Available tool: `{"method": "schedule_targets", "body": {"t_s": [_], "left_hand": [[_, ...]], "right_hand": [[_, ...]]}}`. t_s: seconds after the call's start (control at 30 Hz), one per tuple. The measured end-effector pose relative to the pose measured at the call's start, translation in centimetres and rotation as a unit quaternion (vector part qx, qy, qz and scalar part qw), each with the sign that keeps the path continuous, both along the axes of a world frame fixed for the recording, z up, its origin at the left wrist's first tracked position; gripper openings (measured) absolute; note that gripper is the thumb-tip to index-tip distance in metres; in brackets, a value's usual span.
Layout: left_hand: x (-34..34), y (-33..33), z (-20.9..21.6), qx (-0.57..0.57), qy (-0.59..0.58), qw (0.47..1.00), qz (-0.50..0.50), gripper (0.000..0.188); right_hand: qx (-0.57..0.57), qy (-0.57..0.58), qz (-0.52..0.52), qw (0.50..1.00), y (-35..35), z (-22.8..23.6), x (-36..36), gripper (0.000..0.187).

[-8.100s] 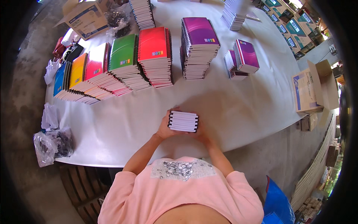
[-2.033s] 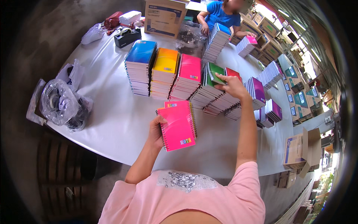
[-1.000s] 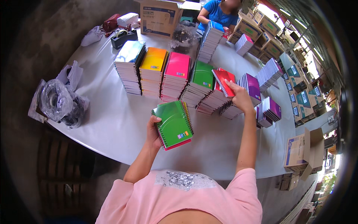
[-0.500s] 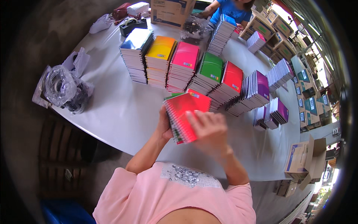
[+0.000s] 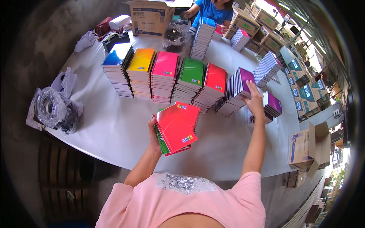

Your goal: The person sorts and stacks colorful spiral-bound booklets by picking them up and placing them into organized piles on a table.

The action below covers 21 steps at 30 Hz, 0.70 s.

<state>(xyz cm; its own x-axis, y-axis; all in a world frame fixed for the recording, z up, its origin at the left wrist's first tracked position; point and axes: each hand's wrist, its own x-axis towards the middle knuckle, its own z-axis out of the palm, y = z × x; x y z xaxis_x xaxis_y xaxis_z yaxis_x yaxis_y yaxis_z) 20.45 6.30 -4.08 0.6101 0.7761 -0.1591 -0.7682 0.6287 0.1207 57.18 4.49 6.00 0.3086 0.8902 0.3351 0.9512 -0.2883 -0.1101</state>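
My left hand [image 5: 153, 137] is closed on the edge of a small fanned bundle of spiral notebooks. A red notebook [image 5: 176, 129] lies on top, and a green notebook [image 5: 162, 142] pokes out beneath it. Over to the right, my right hand [image 5: 254, 100] touches the near right edge of the top purple notebook [image 5: 242, 79] on a tall stack, its fingers stretched and thumb apart. Beside that stack stand piles of red [image 5: 215, 78], green [image 5: 191, 72], pink [image 5: 165, 64], yellow [image 5: 141, 60] and blue notebooks [image 5: 117, 55].
More purple notebooks [image 5: 273, 104] are piled beyond my right hand. Plastic-wrapped rolls [image 5: 57, 108] sit at the table's left edge. A tape dispenser [image 5: 115, 40] and a cardboard box [image 5: 149, 21] stand at the back. Across the table is a person in blue [image 5: 215, 11]. An open carton [image 5: 304, 146] is at right.
My right hand has left the red notebook and moved right to the purple stack. The bundle stays in my left hand, its fanned covers now uncovered. The view has shifted slightly.
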Motion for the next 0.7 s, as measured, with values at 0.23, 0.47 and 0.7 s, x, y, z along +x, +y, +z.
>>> {"method": "schedule_targets", "body": {"t_s": [0.23,0.47,0.7], "left_hand": [[-1.8,-0.2,-0.6,-0.019,0.022,0.999,-0.014,0.066],[-1.9,-1.2,-0.5,0.007,0.045,0.994,-0.095,0.078],[-3.7,-2.4,-2.1,0.004,0.031,0.991,-0.132,0.071]], "right_hand": [[0.325,0.417,0.147,0.836,-3.6,-1.1,-6.6,0.027],[-0.075,0.324,0.524,0.784,-0.3,0.9,-16.1,0.043],[0.11,0.843,0.11,0.514,-7.3,-10.0,-18.2,0.068]]}}
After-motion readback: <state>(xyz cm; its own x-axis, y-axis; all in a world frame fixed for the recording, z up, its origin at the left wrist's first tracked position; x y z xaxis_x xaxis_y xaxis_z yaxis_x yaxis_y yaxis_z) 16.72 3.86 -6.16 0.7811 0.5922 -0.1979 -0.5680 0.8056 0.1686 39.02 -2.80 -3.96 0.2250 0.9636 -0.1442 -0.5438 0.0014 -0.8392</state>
